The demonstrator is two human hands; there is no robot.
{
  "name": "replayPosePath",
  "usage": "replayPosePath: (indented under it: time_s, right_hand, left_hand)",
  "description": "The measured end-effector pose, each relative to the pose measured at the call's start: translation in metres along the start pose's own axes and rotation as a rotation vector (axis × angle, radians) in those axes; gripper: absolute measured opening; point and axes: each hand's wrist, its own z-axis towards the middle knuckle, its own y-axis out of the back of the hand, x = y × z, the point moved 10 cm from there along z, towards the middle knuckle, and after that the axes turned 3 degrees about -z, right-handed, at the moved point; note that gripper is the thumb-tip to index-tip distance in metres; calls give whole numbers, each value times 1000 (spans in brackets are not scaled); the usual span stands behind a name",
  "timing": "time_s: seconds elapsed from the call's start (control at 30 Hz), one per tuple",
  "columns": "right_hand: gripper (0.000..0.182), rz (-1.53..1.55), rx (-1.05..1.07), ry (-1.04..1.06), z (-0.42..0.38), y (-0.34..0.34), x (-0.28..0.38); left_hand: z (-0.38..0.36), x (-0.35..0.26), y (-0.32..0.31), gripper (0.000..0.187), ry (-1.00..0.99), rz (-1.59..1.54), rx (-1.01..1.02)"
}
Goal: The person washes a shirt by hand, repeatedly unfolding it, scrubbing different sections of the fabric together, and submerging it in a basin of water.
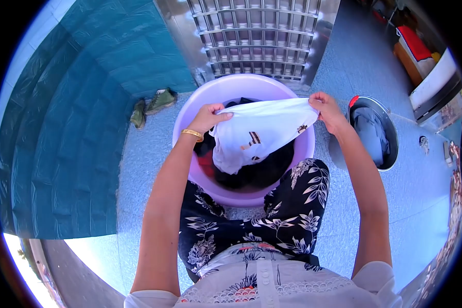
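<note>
A white cloth (261,126) with small dark and brown printed figures is stretched between my two hands over a large purple basin (190,105). My left hand (209,118), below which a gold bracelet circles the wrist, pinches its upper left corner. At the upper right corner, my right hand (328,111) grips the fabric between thumb and fingers. The cloth's lower left part hangs down in folds into the basin. Under it lie dark clothes (261,172) and a red piece (206,163), partly hidden by the cloth.
A metal bucket (393,138) holding grey-blue cloth (369,132) stands right of the basin. Behind the basin is a metal barred door (256,38). Green shoes (160,101) lie by the teal wall covering (77,133) at left. My knees flank the basin's near side.
</note>
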Motion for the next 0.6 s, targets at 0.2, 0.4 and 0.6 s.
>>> replayPosePath:
  time_s: [0.2, 0.4, 0.6]
  right_hand:
    - [14, 227, 105, -113, 21, 11, -62]
    - [17, -493, -37, 64, 17, 7, -150]
    - [7, -416, -457, 219, -28, 49, -171]
  left_hand:
    - [24, 43, -58, 11, 111, -929, -192]
    - [47, 183, -132, 16, 557, -779, -194]
    - [54, 179, -226, 25, 119, 321, 50]
